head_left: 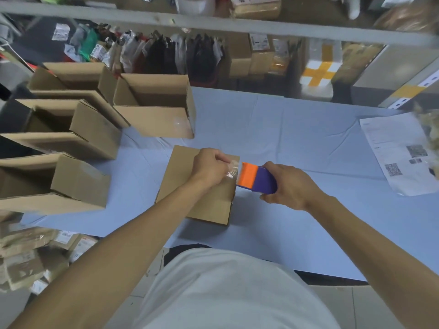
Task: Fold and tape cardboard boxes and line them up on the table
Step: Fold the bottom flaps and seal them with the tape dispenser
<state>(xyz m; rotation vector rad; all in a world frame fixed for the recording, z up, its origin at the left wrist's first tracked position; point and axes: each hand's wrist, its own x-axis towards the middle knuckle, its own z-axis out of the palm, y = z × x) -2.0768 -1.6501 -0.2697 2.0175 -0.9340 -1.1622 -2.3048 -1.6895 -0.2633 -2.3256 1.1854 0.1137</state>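
Cardboard box point(190, 186) on tabletop point(285, 143): light, stiff, dents easily; left hand point(209, 167) pinches clear tape end, right hand point(289, 186) grips tape dispenser point(259, 178); hold panels flat.

Both arms outstretched — left grip point(209, 168) and right grip point(288, 186) curled.

There is one view only, from the camera on my head, wide-angled, looking forward and steeply down onto the blue-covered table point(297, 138). It sits close above the table's near edge, so my shirt fills the bottom and shelving beyond the table's far edge curves across the top.
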